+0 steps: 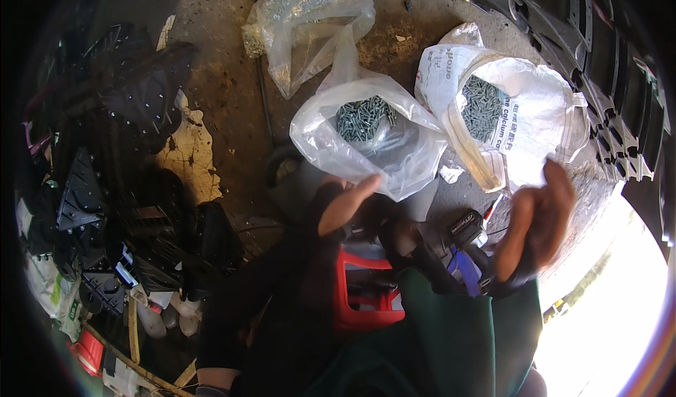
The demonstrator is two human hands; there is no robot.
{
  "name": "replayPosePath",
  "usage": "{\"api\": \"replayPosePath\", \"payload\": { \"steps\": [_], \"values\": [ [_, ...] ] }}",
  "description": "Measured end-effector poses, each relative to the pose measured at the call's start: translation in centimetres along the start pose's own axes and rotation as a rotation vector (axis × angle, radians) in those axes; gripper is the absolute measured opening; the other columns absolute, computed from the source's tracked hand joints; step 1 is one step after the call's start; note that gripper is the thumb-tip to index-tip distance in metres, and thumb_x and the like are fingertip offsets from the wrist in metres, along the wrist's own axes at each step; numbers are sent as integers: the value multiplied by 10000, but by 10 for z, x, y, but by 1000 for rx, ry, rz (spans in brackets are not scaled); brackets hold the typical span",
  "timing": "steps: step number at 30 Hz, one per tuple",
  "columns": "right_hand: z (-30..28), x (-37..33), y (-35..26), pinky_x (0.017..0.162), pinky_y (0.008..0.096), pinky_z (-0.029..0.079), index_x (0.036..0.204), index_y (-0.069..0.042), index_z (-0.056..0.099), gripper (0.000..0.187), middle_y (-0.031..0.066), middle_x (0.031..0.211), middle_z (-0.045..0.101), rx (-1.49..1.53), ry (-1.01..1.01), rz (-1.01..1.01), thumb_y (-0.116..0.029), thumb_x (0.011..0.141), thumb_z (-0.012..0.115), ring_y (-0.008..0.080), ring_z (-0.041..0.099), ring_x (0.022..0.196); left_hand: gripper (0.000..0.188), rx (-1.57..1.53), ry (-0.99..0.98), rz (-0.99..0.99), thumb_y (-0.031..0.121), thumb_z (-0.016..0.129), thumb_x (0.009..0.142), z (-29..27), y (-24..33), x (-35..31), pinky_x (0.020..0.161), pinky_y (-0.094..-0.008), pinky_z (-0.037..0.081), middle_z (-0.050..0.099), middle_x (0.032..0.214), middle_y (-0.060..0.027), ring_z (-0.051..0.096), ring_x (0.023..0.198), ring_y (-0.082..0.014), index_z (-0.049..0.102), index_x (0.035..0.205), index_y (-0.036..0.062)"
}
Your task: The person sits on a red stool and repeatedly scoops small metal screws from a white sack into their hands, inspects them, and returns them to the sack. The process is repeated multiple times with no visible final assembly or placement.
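My left hand (pixel 348 205) is raised beside the lower left rim of a clear plastic bag (pixel 415 159), with a finger or thumb stretched to the right and nothing seen in it. The bag stands open, with dark metallic screws (pixel 366 118) heaped inside. On the right, my right hand (pixel 539 217) hangs in the air, slightly blurred, its thumb apart from the bent fingers and no object visible in it. It is just below a white woven sack (pixel 542 115), whose rolled-down mouth shows more screws (pixel 482 108).
Another clear bag (pixel 310 17) lies farther back. A red plastic stool (pixel 366 319) is below my hands, and a black battery-like block (pixel 466 222) lies near my right hand. Black molded parts (pixel 148 87) pile up at left; dark metal-looking parts (pixel 620 136) are stacked at right.
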State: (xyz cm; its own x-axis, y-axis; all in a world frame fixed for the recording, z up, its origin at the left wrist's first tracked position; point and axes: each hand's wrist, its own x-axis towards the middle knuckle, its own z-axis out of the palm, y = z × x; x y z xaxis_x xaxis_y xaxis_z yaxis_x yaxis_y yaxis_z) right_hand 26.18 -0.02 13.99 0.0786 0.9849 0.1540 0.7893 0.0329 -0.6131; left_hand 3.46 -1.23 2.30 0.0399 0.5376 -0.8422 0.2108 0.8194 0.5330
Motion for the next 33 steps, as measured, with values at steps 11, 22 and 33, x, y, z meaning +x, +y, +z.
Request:
{"api": "replayPosePath", "payload": {
  "steps": [11, 22, 33],
  "values": [
    [72, -9, -16, 652, 364, 552, 1153, -56, 690, 483, 227, 1306, 557, 15, -388, -146, -18, 678, 771, 299, 667, 836, 190, -372, -100, -203, 244, 653, 951, -20, 30, -17, 430, -234, 250, 440, 573, 53, 368, 448, -56, 638, 892, 64],
    [64, -9, -21, 727, 379, 562, 1027, -25, 669, 277, 168, 1203, 631, 26, -580, -115, -3, 752, 690, 323, 676, 882, 195, -74, 26, -25, 132, 675, 905, -36, 19, -34, 657, -302, 475, 649, 861, -56, 595, 724, -120, 658, 1015, -29],
    [122, 10, 8, 947, 433, 483, 1307, -13, 544, 613, 235, 1301, 536, 105, -193, -139, 39, 729, 743, 409, 568, 1157, 378, -101, -55, -118, 144, 703, 884, -43, -5, -36, 849, -347, 509, 695, 1049, -167, 659, 975, -210, 623, 1183, -73]
  ]
}}
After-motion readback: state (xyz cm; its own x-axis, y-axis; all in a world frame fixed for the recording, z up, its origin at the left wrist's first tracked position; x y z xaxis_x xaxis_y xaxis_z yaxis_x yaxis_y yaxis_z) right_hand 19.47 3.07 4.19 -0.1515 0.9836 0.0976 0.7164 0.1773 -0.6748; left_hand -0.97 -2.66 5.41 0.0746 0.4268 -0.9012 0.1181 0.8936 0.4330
